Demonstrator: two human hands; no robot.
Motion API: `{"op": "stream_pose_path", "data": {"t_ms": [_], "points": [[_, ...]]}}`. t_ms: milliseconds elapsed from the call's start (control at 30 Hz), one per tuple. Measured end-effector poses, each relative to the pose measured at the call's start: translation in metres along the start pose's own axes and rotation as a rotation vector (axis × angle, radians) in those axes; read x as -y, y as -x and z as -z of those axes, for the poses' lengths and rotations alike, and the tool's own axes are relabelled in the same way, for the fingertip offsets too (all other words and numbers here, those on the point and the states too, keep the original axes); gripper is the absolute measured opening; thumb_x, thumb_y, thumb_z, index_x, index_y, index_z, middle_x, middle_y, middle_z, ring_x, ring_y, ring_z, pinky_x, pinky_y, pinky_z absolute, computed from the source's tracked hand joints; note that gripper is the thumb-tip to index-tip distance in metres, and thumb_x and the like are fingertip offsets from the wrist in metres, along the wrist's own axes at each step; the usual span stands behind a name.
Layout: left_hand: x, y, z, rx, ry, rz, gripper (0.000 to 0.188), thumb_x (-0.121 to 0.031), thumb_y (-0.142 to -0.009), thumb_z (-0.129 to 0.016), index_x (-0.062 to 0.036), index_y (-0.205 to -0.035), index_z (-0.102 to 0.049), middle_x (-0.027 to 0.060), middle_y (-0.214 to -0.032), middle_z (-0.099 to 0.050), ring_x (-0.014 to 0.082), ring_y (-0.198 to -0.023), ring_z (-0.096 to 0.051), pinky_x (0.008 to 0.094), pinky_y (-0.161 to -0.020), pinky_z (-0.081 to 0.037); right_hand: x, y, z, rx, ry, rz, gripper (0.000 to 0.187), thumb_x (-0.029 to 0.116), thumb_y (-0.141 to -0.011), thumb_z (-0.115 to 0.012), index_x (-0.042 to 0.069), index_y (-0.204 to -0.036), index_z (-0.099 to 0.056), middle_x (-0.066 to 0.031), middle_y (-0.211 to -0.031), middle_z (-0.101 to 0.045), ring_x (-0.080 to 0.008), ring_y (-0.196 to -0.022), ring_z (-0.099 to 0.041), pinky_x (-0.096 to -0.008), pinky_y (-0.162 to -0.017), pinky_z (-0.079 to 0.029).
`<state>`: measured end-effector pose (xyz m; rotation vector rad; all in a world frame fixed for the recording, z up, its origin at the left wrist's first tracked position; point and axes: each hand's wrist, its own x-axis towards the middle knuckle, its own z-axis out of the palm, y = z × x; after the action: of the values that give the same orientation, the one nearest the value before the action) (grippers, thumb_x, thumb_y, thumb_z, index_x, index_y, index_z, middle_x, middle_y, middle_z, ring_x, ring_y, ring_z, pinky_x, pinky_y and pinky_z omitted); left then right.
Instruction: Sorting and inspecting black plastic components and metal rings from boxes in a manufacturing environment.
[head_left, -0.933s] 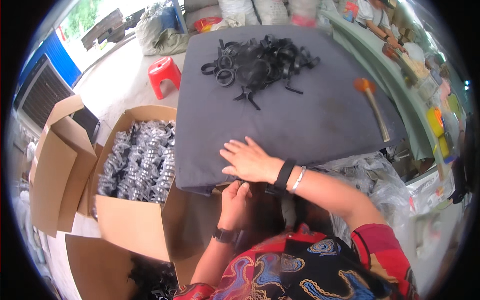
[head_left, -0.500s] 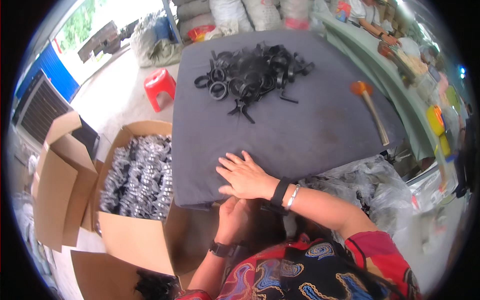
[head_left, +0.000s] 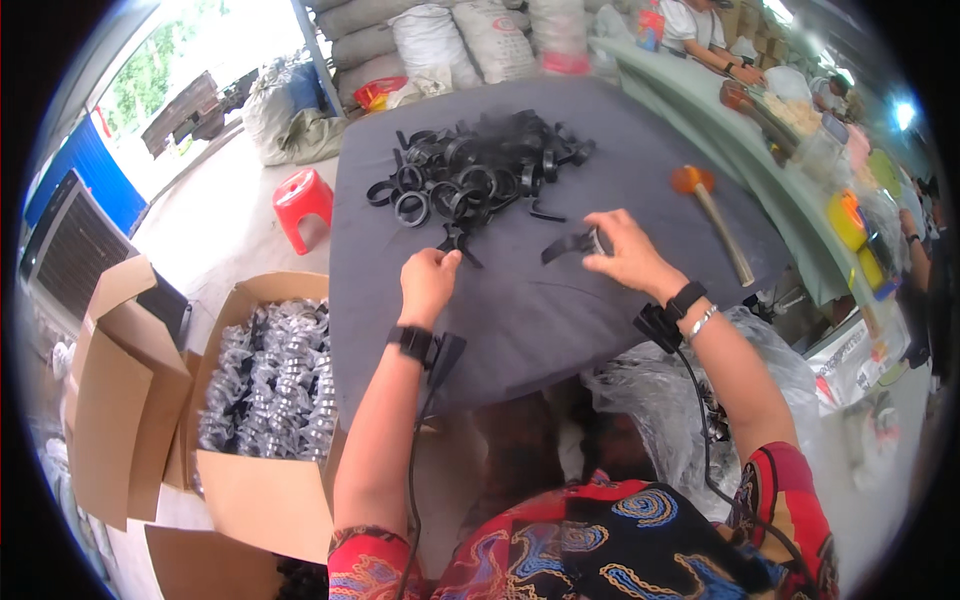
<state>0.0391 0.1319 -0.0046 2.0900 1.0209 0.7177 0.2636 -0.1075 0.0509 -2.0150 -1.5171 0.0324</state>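
My right hand (head_left: 632, 256) is closed on a black ring with a flat tail (head_left: 572, 246), gripping the ring end while the tail points left. My left hand (head_left: 428, 284) is at the near edge of a pile of black rings (head_left: 475, 175). Its thumb and fingertips are pinched together at a black piece with thin prongs (head_left: 457, 242), which appears to be between them; the fingers partly hide it. Many of the rings in the pile have similar flat tails. Everything lies on a table covered with grey cloth (head_left: 500, 330).
A mallet with an orange head (head_left: 716, 220) lies on the table's right side. At left stands an open carton (head_left: 265, 495) of plastic-wrapped parts, with a red stool (head_left: 303, 208) beyond. Clear plastic sheeting (head_left: 660, 400) is at the near right. A person (head_left: 705, 45) works at a far-right bench.
Both hands have moved away from the table's near edge. The right has gone forward and right and now holds a ring; the left has reached forward to the pile's near edge.
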Motion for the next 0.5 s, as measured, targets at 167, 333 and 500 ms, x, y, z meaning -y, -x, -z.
{"op": "stream_pose_path", "data": {"t_ms": [167, 333, 500], "points": [[-0.046, -0.025, -0.033, 0.045, -0.516, 0.091, 0.048, -0.048, -0.081, -0.067, -0.0009, -0.088, -0.071, 0.0184, -0.093, -0.07, 0.0355, -0.093, -0.066, 0.0431, -0.08, -0.052, -0.091, -0.012, 0.001, -0.055, 0.225, -0.331, 0.067, 0.033, -0.082, -0.068, 0.007, -0.138, -0.042, -0.0245, -0.129, -0.045, -0.0423, -0.12, -0.044, -0.0452, -0.102, -0.039], [-0.03, -0.036, -0.042, -0.032, -0.633, 0.056, 0.024, -0.02, -0.076, -0.06, -0.0019, -0.088, -0.071, 0.0197, -0.093, -0.069, 0.0363, -0.091, -0.067, 0.0442, -0.078, -0.053, -0.122, -0.016, 0.008, 0.106, 0.166, -0.304, 0.083, 0.045, -0.088, -0.06, 0.006, -0.149, -0.019, -0.0297, -0.146, -0.03, -0.0416, -0.136, -0.032, -0.0468, -0.111, -0.03], [-0.002, -0.041, -0.03, -0.005, 0.222, 0.218, 0.011, -0.006, -0.08, -0.055, 0.0045, -0.078, -0.051, 0.0165, -0.067, -0.062, 0.0203, -0.046, -0.061, 0.0319, -0.039, -0.05, -0.08, 0.051, 0.076, -0.032, 0.152, -0.312, 0.043, 0.033, -0.088, -0.06, -0.004, -0.11, -0.056, -0.0231, -0.101, -0.063, -0.0342, -0.097, -0.061, -0.0411, -0.086, -0.048]]}}
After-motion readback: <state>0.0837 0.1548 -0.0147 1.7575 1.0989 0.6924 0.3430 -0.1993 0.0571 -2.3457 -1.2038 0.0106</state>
